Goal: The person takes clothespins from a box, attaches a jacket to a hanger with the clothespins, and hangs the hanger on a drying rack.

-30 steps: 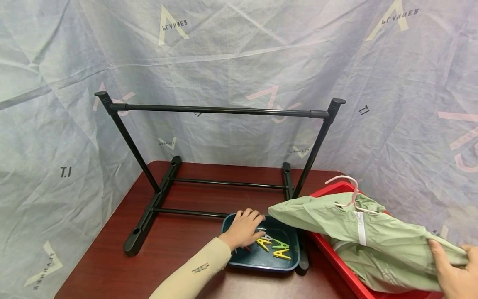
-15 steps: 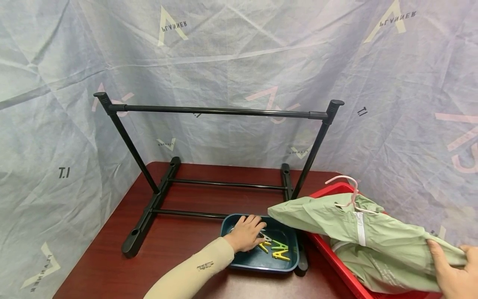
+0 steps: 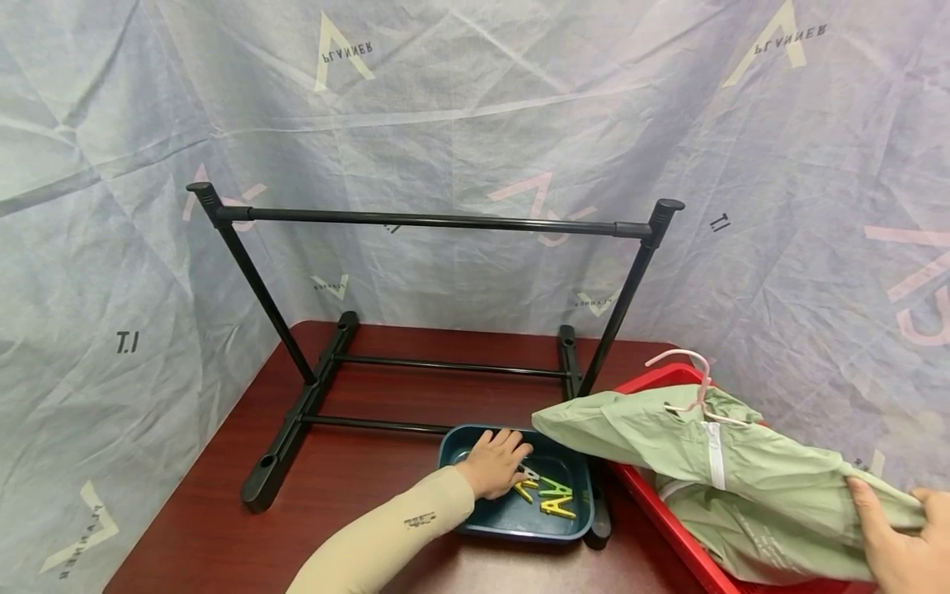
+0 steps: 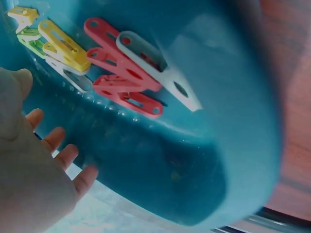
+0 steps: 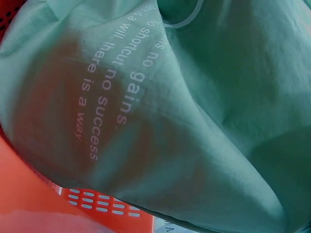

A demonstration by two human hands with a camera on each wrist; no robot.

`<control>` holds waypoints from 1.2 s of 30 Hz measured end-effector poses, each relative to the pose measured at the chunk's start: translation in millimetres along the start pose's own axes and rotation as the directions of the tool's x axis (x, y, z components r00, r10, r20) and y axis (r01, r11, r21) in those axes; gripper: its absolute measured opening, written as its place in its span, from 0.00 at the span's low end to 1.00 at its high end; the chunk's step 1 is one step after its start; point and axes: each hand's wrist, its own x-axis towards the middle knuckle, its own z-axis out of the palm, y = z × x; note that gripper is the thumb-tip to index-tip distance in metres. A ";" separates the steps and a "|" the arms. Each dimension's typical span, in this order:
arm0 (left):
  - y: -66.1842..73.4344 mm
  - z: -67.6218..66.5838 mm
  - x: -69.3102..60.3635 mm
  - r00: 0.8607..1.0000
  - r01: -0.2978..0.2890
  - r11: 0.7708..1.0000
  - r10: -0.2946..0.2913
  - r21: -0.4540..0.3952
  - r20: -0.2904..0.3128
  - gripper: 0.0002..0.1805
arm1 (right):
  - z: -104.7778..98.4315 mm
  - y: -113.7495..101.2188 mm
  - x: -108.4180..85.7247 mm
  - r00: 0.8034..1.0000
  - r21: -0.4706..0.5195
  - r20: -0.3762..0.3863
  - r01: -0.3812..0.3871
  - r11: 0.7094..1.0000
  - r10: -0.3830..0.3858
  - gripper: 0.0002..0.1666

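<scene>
My left hand (image 3: 491,466) is over the dark blue tray (image 3: 512,528), its fingers relaxed and spread beside the far rim. In the left wrist view the hand (image 4: 43,165) holds nothing; red clothespins (image 4: 124,58), a pale one (image 4: 160,70) and yellow ones (image 4: 63,44) lie in the tray. A green clothespin (image 3: 555,488) is among them. At the right edge my right hand (image 3: 901,528) pinches one side of a light green garment (image 3: 787,470), which has a white zipper and a pink hanger (image 3: 701,388) at its neck. The right wrist view shows printed garment cloth (image 5: 160,116) but no hand.
A black rack (image 3: 445,220) stands on the dark red table (image 3: 356,495), its right foot beside the tray. The red basket (image 3: 660,503) lies under the garment at the right. A printed grey cloth (image 3: 445,99) hangs behind the table.
My left hand has moved slightly right and down over the tray, its sleeve turning with it. The right hand still pinches the garment in nearly the same place.
</scene>
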 end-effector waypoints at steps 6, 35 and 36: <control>4.0 0.7 2.3 0.995 0.016 0.999 -0.019 0.040 0.097 0.25 | -0.5 0.5 0.3 0.999 0.005 -0.018 0.028 1.000 -0.028 0.32; 14.8 -11.3 3.4 0.931 -0.010 0.994 -0.030 0.107 0.363 0.26 | 1.4 5.4 3.0 0.997 0.111 -0.040 0.075 0.991 -0.071 0.27; 15.6 -13.4 3.2 0.929 -0.014 0.994 -0.029 0.112 0.369 0.26 | 1.3 5.4 3.0 0.996 0.114 -0.043 0.079 0.990 -0.074 0.27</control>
